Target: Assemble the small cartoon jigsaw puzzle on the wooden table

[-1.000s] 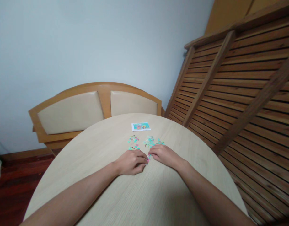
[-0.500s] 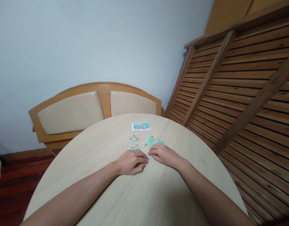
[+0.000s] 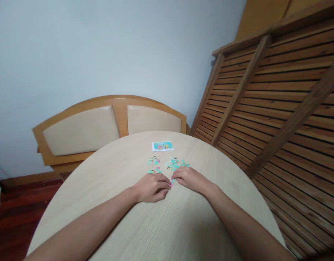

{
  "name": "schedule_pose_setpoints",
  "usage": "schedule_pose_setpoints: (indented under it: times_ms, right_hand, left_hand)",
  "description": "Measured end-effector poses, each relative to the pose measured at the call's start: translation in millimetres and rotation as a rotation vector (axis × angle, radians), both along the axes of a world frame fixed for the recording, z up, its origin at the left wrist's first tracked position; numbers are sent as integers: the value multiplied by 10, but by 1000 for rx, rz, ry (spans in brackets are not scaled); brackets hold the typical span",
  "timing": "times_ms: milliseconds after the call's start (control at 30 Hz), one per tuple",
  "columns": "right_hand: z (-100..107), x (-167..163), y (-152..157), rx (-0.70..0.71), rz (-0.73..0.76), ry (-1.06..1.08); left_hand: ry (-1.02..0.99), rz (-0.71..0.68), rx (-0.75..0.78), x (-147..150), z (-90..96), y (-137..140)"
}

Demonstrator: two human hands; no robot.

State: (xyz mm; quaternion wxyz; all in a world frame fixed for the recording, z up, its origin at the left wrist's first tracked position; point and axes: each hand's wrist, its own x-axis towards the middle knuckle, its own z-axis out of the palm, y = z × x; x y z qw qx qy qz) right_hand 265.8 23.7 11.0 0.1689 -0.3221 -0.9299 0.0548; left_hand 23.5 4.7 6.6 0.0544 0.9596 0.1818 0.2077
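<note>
Small pink and teal jigsaw puzzle pieces (image 3: 171, 183) lie on the table between my hands. My left hand (image 3: 153, 187) rests on the tabletop with its fingers curled, the fingertips on the pink part of these pieces. From the right, my right hand (image 3: 187, 177) pinches at the upper end of the same small cluster, its fingertips close together. Exactly which piece each hand grips is too small to make out. Loose puzzle pieces (image 3: 172, 164) lie just beyond my right hand, and more pieces (image 3: 155, 170) show past my left hand's knuckles.
A card with a cartoon picture (image 3: 163, 146) lies farther back on the round wooden table (image 3: 123, 224). Another group of pieces (image 3: 154, 160) lies toward the left. Behind the table stands a padded headboard (image 3: 82, 130); a slatted wooden frame (image 3: 264, 108) leans at the right.
Almost nothing differs. Both hands stay at the same pieces, with at most a tiny shift of the right fingertips.
</note>
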Motion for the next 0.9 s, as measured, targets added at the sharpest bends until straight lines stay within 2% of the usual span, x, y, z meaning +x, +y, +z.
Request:
schedule_pose_setpoints:
  times_ms: [900]
  right_hand:
    - [4,15,5,-41,19,59]
  left_hand:
    - [5,0,-23,13,7,-11]
